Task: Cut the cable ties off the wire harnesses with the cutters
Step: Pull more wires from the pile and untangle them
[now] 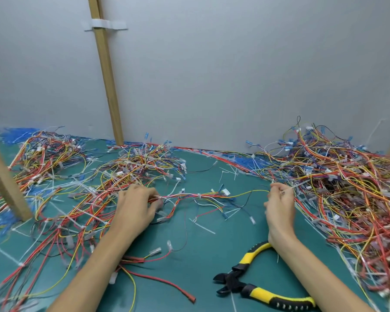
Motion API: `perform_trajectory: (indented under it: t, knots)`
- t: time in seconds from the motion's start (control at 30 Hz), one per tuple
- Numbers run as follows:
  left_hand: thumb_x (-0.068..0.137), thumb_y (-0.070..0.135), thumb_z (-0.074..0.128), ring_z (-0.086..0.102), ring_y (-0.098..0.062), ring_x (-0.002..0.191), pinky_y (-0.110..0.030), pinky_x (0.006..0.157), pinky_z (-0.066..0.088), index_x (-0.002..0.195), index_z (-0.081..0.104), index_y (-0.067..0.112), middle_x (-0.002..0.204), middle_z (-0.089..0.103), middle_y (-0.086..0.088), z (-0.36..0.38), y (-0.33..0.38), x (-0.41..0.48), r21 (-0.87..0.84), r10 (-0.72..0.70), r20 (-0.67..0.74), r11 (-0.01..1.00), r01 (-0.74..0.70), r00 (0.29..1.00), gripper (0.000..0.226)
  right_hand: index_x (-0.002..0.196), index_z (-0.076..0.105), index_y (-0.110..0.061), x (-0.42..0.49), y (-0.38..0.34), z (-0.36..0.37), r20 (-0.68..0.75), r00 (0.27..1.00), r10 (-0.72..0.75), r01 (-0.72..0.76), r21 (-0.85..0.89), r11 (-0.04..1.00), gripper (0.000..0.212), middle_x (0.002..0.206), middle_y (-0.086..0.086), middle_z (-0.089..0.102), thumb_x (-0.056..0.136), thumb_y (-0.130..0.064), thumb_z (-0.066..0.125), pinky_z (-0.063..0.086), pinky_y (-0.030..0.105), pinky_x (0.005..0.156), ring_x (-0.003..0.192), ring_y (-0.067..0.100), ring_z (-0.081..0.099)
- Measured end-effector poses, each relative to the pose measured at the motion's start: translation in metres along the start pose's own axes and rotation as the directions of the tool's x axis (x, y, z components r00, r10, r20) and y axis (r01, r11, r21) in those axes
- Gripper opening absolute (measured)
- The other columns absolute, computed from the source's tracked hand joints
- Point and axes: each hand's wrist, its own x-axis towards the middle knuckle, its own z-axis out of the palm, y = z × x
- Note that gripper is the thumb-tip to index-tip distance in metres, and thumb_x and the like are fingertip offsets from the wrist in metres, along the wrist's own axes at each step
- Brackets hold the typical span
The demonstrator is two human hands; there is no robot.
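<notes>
My left hand [136, 208] grips one end of a wire harness [189, 196] of red, white and yellow wires that stretches rightward over the green mat. A white cable tie [198, 195] wraps the harness at its middle. My right hand [279, 204] pinches a thin white cable tie [291, 188] at the edge of the right wire pile. The yellow-and-black cutters [245, 282] lie open on the mat near the front, under my right forearm, with no hand on them.
Tangled wire piles lie at the left [47, 158], the middle back [144, 163] and the right [347, 190]. Cut white ties litter the green mat [203, 248]. Wooden posts stand at the left [5, 183] and back [108, 82]. A grey wall closes the back.
</notes>
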Motion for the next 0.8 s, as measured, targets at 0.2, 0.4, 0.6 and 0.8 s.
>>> perform_trajectory:
  t: [0.2,0.4,0.6,0.8]
  knots:
    - [0.085,0.018,0.079,0.056,-0.016,0.083,-0.035,0.075,0.044,0.090,0.077,0.020,0.080,0.067,0.013,-0.011,0.005,0.001,-0.291,0.039,-0.326,0.946,-0.140,0.945,0.006,0.139,0.042,-0.020,-0.017,-0.007,0.000,0.080,0.958,-0.275,0.286,-0.179,0.941,0.050,0.112,0.002,0.049,0.093,-0.018,0.063,0.042,0.032,0.084,0.097,0.020,0.051]
    - [0.081,0.012,0.081,0.062,-0.016,0.074,-0.038,0.069,0.053,0.094,0.080,0.021,0.075,0.063,0.019,-0.010,0.003,0.000,-0.267,0.148,-0.221,0.942,-0.206,0.964,0.015,0.125,0.058,-0.020,-0.047,-0.030,0.009,0.381,0.494,-0.782,0.869,-0.239,0.433,0.034,0.116,-0.007,0.057,0.091,-0.019,0.059,0.041,0.037,0.096,0.111,0.017,0.054]
    - [0.082,0.021,0.080,0.068,-0.012,0.073,-0.032,0.063,0.055,0.090,0.076,0.027,0.080,0.072,0.015,-0.012,0.005,-0.001,-0.119,0.231,-0.246,0.956,-0.266,0.941,0.011,0.130,0.059,-0.023,-0.068,-0.051,0.073,0.781,0.452,-0.432,0.867,-0.269,0.420,0.030,0.125,-0.004,0.062,0.105,-0.027,0.043,0.035,0.040,0.102,0.120,0.018,0.050]
    - [0.085,0.028,0.076,0.067,-0.011,0.085,-0.035,0.072,0.054,0.094,0.073,0.031,0.087,0.070,0.014,-0.012,-0.003,0.002,-0.102,0.228,-0.042,0.967,-0.232,0.973,0.010,0.090,0.060,-0.028,-0.079,-0.028,0.098,0.778,0.523,-0.347,0.831,-0.375,0.412,0.037,0.090,-0.007,0.062,0.103,-0.055,0.037,0.030,0.041,0.090,0.095,0.018,0.054]
